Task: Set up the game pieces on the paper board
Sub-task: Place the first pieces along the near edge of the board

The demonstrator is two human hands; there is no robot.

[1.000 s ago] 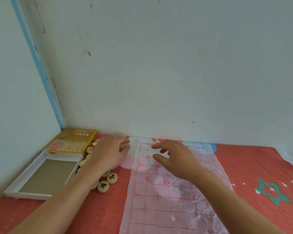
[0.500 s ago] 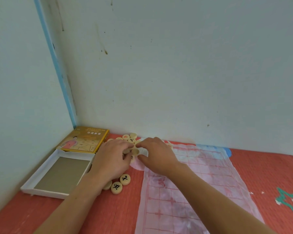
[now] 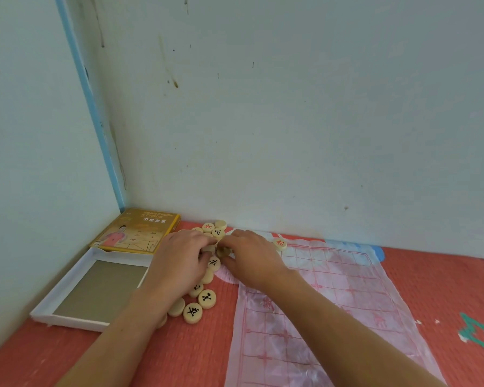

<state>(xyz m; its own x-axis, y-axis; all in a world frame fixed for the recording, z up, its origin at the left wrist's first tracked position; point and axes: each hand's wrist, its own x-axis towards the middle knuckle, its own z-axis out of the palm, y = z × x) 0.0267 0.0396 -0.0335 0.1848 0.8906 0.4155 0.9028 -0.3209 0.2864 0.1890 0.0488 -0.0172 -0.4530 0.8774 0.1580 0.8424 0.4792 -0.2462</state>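
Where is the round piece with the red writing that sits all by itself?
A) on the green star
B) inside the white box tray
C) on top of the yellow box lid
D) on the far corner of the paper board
D: the lone red-marked piece lies on the far left corner of the paper board, just past the right hand, apart from the pile.

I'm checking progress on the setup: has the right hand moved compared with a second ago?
Yes. The right hand has left the paper board grid, moving left to the piece pile.
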